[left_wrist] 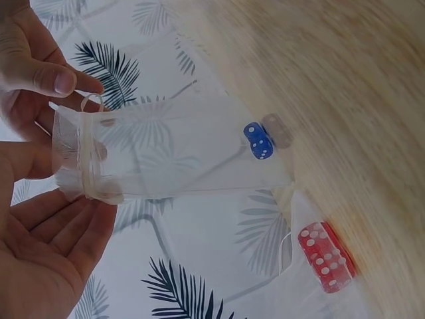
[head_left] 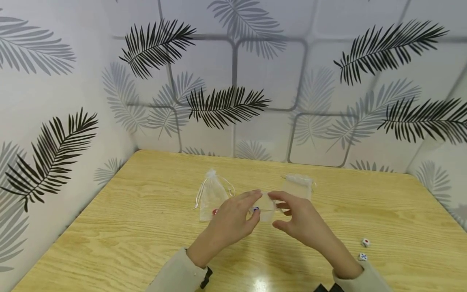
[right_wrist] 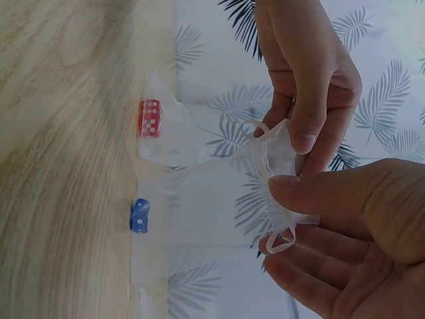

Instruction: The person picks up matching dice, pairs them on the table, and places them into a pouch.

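A sheer white drawstring bag (left_wrist: pixel 159 143) hangs between both hands, with blue dice (right_wrist: pixel 139 216) at its bottom. My left hand (head_left: pixel 231 219) holds one side of its gathered mouth, thumb at the opening and fingers along the outer edge. Opposite, my right hand (head_left: pixel 303 221) has its thumb over the mouth and curled fingers by the drawstring loop (right_wrist: pixel 282 244). Thumb and index finger are well apart on the right hand in the head view; the exact contact is partly hidden. Left of the hands, a second sheer bag (head_left: pixel 211 192) contains red dice (left_wrist: pixel 325 256).
Another sheer drawstring bag (head_left: pixel 298 185) lies behind the right hand. Two white dice, one showing a red dot (head_left: pixel 365 242) and one with blue dots (head_left: pixel 363 257), sit to the right on the wooden table (head_left: pixel 146 211). A leaf-patterned wall (head_left: pixel 262 134) stands behind.
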A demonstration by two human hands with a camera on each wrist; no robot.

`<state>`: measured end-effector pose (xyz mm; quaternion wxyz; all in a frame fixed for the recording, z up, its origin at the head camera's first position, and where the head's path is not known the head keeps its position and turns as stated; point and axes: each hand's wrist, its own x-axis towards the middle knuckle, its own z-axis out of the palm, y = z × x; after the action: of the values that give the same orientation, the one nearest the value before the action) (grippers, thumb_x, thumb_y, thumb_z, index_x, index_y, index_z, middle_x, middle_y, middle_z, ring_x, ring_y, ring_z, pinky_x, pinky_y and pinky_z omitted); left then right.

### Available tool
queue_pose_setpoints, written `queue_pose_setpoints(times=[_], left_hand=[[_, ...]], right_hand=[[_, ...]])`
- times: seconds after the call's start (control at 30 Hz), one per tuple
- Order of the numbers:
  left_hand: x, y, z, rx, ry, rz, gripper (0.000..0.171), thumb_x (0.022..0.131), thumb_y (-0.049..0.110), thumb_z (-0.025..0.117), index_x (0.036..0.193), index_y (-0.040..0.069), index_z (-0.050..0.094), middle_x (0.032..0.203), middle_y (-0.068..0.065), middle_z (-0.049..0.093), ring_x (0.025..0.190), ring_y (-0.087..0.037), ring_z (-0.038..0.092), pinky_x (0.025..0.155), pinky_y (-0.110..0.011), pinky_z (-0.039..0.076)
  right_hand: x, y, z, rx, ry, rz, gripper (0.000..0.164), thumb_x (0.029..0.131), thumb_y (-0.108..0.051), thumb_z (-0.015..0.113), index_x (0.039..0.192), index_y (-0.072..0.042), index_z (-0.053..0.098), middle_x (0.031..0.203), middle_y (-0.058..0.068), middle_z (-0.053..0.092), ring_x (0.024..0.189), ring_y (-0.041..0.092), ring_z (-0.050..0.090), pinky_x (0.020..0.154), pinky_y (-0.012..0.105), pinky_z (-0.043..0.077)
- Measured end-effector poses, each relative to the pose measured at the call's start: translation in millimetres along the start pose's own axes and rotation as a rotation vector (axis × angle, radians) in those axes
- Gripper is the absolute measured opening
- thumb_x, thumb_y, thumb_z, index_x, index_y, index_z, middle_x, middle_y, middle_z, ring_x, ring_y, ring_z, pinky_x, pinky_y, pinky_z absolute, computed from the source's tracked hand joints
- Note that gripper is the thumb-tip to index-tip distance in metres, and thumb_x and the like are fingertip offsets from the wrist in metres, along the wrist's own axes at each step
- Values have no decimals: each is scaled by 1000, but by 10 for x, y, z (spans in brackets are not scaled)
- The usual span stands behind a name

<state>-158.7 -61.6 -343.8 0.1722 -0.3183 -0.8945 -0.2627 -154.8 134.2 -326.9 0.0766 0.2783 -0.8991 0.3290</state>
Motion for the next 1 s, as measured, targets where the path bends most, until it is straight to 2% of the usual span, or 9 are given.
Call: queue_pose_setpoints(times=[0.07,0.13,0.43,0.5,0.6,0.7,0.83,0.93,1.0], left_hand=[[1,-12,6,-29,-4,-8,37,90,9,59,126,0,59,131,-14,59,52,-7,51,59,-19,47],[2,-20,9,-60,-13,-17,38,90,8,57,127,-1,59,132,-15,58,42,-2,28,50,-17,36],[4,-32,6,-117,-49,-28,50,82,-4,47,131,-1,55,137,-15,54,45,-2,12,42,-16,19],[4,-32,1,-118,-64,-33,53,81,-7,47,132,0,54,138,-14,53,46,-4,15,43,-16,18],[4,-26,-13,-109,-84,-30,55,79,-10,48,133,0,53,139,-14,52,54,-7,42,47,-17,25],[3,-24,-20,-89,-92,-19,56,79,-13,50,133,0,53,139,-14,52,85,-19,63,54,-18,32],[1,-18,-25,-62,-78,3,53,81,-14,51,132,-1,53,138,-14,53,101,-27,65,59,-19,38],[10,-22,-10,-46,-24,32,48,84,-16,50,129,-2,56,134,-15,57,109,-30,63,69,-23,52],[11,-27,9,-30,17,53,45,84,-18,50,126,-2,59,130,-15,59,116,-31,59,77,-28,54]], right_hand=[[-6,16,19,-3,27,-5,54,74,5,76,125,1,57,123,21,62,96,34,68,74,35,58],[-8,32,40,3,58,-1,51,75,6,74,123,1,59,121,21,64,94,32,69,74,33,58],[10,81,122,70,203,8,41,75,10,72,114,-2,66,110,16,69,87,25,71,72,27,58],[9,88,134,74,226,12,38,76,10,71,112,-3,67,107,15,70,85,24,71,71,27,58],[7,93,142,70,253,17,34,78,10,69,110,-3,68,104,14,71,82,23,72,69,27,58],[4,98,149,63,265,16,32,79,11,68,108,-3,69,103,13,72,81,23,72,68,27,58],[2,105,155,59,278,5,33,79,13,66,107,-3,69,102,13,72,80,22,72,67,27,58],[0,100,148,56,286,0,33,79,14,65,107,-3,69,101,12,72,80,22,72,67,26,58],[-6,95,139,56,286,-3,33,79,15,64,107,-3,69,101,12,72,80,22,72,67,26,58]])
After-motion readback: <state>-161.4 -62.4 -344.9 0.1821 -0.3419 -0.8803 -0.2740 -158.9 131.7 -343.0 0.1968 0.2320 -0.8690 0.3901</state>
